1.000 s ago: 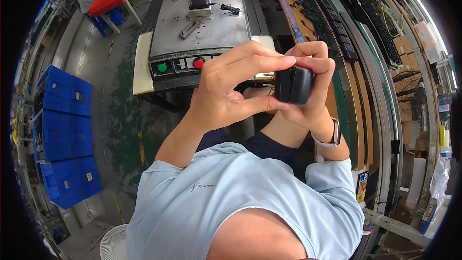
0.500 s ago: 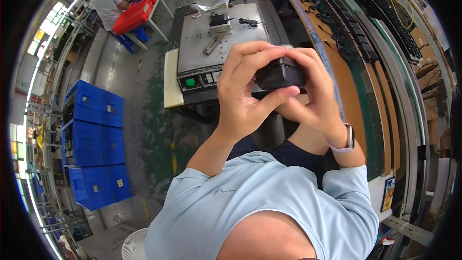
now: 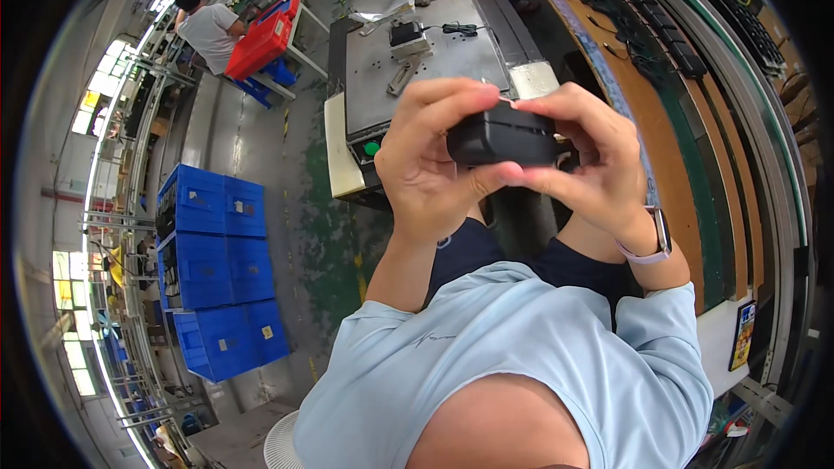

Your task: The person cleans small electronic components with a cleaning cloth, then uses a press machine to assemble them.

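Note:
Raised above my lap is a black power adapter [image 3: 502, 137], a boxy block with rounded corners and a seam along its side. My left hand [image 3: 432, 152] grips its left end, thumb below and fingertips on the upper edge. On the opposite end my right hand [image 3: 599, 143] pinches it the same way, thumbs meeting underneath. The far face is hidden. Beyond my hands, a metal-topped bench fixture [image 3: 369, 91] carries another black adapter [image 3: 406, 33] on a small metal block, with a coiled black cord [image 3: 460, 29] beside it.
Along the right runs a brown conveyor-like bench [image 3: 647, 95] with a row of black adapters [image 3: 643, 9] and their cords. Blue bins [image 3: 204, 269] are stacked on the left. A person [image 3: 208, 30] works at the far left beside a red tray [image 3: 259, 45]. A green button [image 3: 372, 148] is on the fixture's front.
My right thumb has come up against the adapter's lower edge, and my right fingers have spread outward. The adapter shows more of its broad side. The whole view has shifted slightly.

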The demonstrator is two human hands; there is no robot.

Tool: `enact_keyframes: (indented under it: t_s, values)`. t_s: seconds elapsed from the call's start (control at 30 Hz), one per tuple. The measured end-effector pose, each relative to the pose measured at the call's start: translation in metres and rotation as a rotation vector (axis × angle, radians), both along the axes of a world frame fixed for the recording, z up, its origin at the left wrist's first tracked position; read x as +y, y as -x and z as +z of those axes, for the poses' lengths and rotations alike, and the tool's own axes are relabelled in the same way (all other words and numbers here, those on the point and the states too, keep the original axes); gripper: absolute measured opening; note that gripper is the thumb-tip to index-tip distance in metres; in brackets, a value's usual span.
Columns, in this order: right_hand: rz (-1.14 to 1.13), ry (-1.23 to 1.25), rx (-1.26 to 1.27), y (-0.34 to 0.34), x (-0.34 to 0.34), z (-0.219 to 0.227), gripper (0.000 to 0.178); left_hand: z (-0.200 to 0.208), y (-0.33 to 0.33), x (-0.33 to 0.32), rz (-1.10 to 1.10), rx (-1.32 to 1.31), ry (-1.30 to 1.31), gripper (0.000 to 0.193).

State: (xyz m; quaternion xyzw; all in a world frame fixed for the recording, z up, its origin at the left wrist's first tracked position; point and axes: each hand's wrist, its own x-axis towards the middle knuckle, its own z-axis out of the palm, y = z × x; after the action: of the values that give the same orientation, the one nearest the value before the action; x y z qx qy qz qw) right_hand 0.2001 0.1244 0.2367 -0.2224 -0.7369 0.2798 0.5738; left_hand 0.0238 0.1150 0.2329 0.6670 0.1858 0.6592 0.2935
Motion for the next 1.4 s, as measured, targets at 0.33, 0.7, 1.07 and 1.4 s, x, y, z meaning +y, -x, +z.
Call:
enact_keyframes:
  t_s: [0.33, 0.7, 1.07, 1.4]
  values:
    - [0.094, 0.093, 0.087, 0.001, 0.001, -0.002, 0.041, -0.025, 0.003, 0.014, -0.143, -0.220, -0.034, 0.074]
    - [0.066, 0.035, 0.152, 0.009, 0.007, -0.003, 0.039, -0.005, 0.001, 0.008, -0.156, -0.313, 0.192, 0.065]
    - [0.010, -0.005, -0.065, 0.000, 0.006, 0.004, 0.038, -0.016, 0.009, 0.014, -0.051, 0.012, -0.021, 0.062]
    - [0.288, 0.405, -0.038, -0.008, 0.006, 0.021, 0.039, -0.019, 0.011, 0.004, -0.332, -0.353, 0.543, 0.044]
